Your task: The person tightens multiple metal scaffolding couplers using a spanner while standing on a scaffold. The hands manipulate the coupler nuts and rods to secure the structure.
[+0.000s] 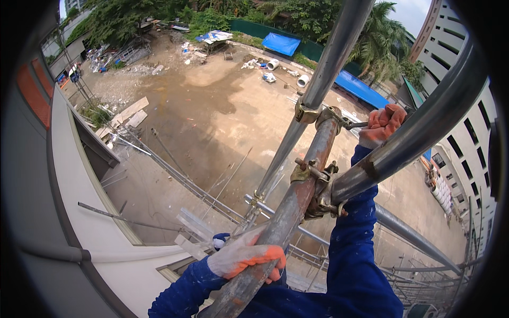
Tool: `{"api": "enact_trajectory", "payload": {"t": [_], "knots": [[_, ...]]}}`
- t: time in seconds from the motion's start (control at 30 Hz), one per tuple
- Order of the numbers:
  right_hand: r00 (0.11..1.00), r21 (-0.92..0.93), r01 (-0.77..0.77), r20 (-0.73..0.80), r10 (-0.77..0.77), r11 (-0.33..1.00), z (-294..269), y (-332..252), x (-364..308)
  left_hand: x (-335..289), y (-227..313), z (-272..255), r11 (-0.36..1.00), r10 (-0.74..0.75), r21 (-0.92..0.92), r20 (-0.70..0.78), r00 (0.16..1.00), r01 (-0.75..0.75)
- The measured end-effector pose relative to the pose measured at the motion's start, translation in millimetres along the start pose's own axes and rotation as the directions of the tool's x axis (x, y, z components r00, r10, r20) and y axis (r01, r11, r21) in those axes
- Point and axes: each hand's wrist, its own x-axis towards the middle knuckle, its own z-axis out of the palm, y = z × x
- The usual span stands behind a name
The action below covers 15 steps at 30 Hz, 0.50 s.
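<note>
My left hand (246, 258), in a white glove with an orange palm, is wrapped round a rusty scaffold tube (286, 217) that slants up and away from me. In my right hand (386, 124), gloved alike, is the handle of a wrench (358, 125). The wrench's other end meets a coupler (330, 115) at the far end of the rusty tube, beside an upright steel tube (331, 58). Partway along the rusty tube, a second coupler (320, 192) joins it to a thick tube (403, 151), which crosses in front of my right forearm.
Far below lies a dirt yard (212, 106) with rubble, concrete pipes (272, 64) and blue tarpaulins (281, 44). A building wall (79, 175) runs along the left. More scaffold tubes (419, 241) stand lower right. A small blue-and-white thing (220, 241) shows below my left hand.
</note>
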Motion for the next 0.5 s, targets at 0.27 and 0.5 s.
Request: {"api": "enact_trajectory", "payload": {"t": [0.27,0.5], "knots": [[0.953,0.02,0.136,0.27,-0.136,0.991,9.1,2.6,-41.0,3.1,-4.7,-7.0,0.999,0.02,-0.051,0.049,0.999,-0.017],[0.921,0.101,0.244,0.289,-0.263,0.965,-18.6,23.5,-10.2,2.9,-5.1,-6.5,0.999,0.041,-0.019,0.068,0.997,-0.04]]}}
